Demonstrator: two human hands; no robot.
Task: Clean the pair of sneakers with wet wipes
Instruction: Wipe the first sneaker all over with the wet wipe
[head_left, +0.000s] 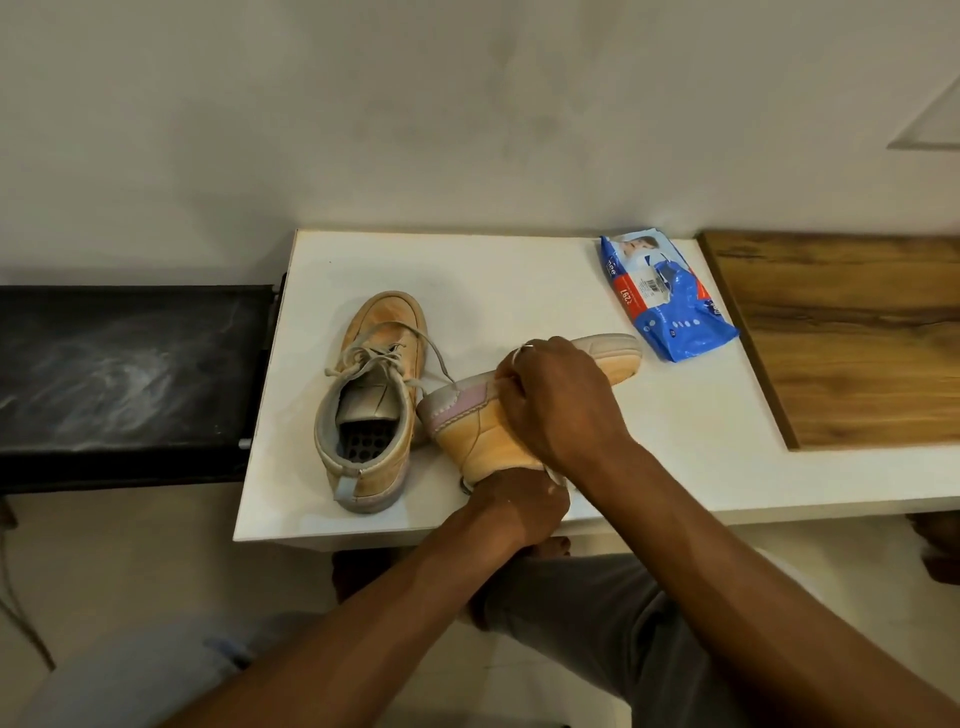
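Note:
Two tan sneakers are on the white table (649, 447). One sneaker (371, 400) stands upright at the left, its laces loose. The other sneaker (483, 426) lies tipped on its side, sole facing away, toe near the wipes pack. My left hand (519, 506) holds this tipped sneaker at its opening near the table's front edge; its fingers are hidden. My right hand (556, 400) lies over the sneaker's side with fingers curled, and a bit of white wet wipe (511, 384) shows under them. A blue wet wipes pack (665, 296) lies at the back right.
A wooden board (852, 338) covers the table's right part. A black bench (124, 374) adjoins the table on the left. A white wall rises behind. My knees and a bare foot (550, 548) are below the table's front edge.

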